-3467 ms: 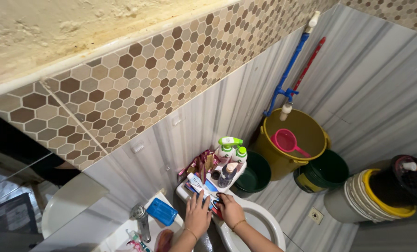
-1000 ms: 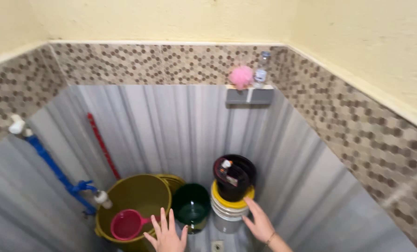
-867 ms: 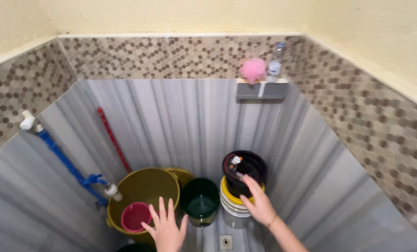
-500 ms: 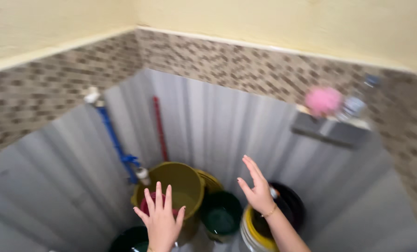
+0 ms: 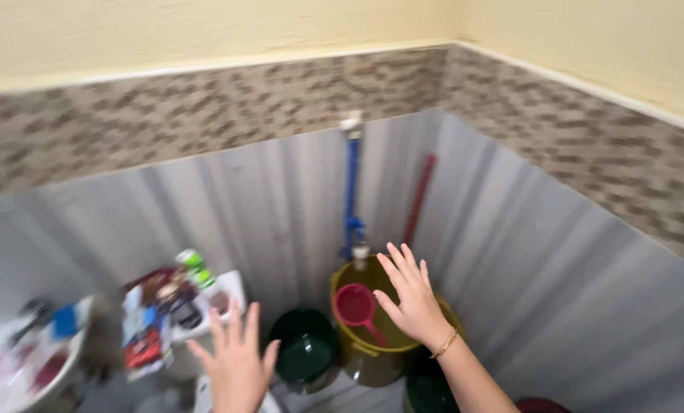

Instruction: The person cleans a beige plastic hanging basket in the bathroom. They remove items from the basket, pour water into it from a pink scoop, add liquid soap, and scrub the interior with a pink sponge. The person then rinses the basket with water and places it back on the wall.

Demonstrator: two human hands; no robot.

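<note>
Two hands are hovering empty, fingers wide: left hand (image 5: 237,367) nr dark green pail (image 5: 304,353), right hand (image 5: 409,297) over yellow bucket (image 5: 372,348) w/ pink scoop (image 5: 356,307) inside. Reach step, seemingly; the next move likely needs a closing grip.

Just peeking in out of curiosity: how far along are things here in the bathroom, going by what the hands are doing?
Nothing looks finished. Both hands are empty and spread open in the air: the left hand beside the dark green bucket, the right hand over the yellow bucket, whose pink scoop lies untouched inside. Bottles and packets still crowd the white ledge at left. So everything seems still ahead; the blurred view shows no more.
</note>
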